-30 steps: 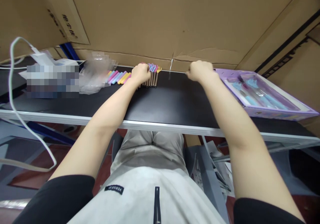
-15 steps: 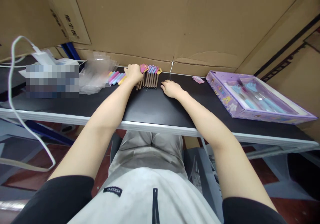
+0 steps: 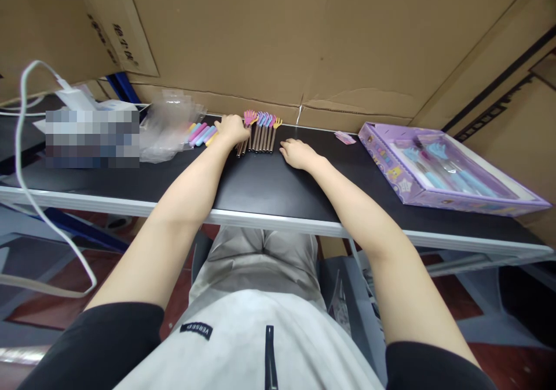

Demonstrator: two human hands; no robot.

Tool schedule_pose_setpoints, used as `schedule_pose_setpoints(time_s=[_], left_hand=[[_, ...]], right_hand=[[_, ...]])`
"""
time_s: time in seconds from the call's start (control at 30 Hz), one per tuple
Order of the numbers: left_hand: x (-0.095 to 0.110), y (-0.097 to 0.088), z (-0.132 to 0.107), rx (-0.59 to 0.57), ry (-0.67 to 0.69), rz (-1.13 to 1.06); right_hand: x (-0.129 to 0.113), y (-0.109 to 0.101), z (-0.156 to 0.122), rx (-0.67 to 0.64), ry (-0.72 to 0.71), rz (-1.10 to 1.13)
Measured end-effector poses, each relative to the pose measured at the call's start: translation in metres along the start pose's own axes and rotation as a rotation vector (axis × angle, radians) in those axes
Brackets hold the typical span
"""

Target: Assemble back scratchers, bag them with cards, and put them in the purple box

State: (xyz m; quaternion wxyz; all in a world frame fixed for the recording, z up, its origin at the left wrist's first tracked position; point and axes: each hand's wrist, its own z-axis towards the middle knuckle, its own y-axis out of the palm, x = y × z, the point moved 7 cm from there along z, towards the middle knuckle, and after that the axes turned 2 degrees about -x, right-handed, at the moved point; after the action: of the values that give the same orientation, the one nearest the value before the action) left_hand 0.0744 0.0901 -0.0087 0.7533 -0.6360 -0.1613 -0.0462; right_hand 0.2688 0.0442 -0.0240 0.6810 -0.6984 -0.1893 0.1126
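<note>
On the black table point(image 3: 278, 187) lies a row of small forks point(image 3: 260, 130) with pink, blue and orange heads and metal handles. My left hand point(image 3: 232, 129) rests over the left end of that row, fingers curled down onto the handles. To its left lie several coloured handles point(image 3: 200, 134) in pink, blue and yellow. My right hand point(image 3: 296, 152) lies flat on the table just right of the forks, fingers stretched out and holding nothing.
A purple boxed cutlery set point(image 3: 438, 170) sits at the right. A small pink slip point(image 3: 344, 138) lies near it. Clear plastic bags point(image 3: 167, 126) and a white charger with cable point(image 3: 69, 97) are at the left. Cardboard point(image 3: 282, 36) walls the back.
My right hand has come from the far right by the purple box to lie flat beside the forks. My left hand shifted slightly left along the row.
</note>
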Motion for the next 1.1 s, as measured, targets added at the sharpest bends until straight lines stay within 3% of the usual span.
schedule_pose_setpoints(time_s=[0.67,1.1], left_hand=[[0.004,0.006,-0.003,0.004,-0.007,-0.039],[0.011,-0.007,-0.002,0.085,0.021,-0.143]], right_hand=[[-0.002,0.000,-0.001,-0.003,-0.003,-0.006],[-0.005,-0.008,-0.006,0.034,0.001,-0.004]])
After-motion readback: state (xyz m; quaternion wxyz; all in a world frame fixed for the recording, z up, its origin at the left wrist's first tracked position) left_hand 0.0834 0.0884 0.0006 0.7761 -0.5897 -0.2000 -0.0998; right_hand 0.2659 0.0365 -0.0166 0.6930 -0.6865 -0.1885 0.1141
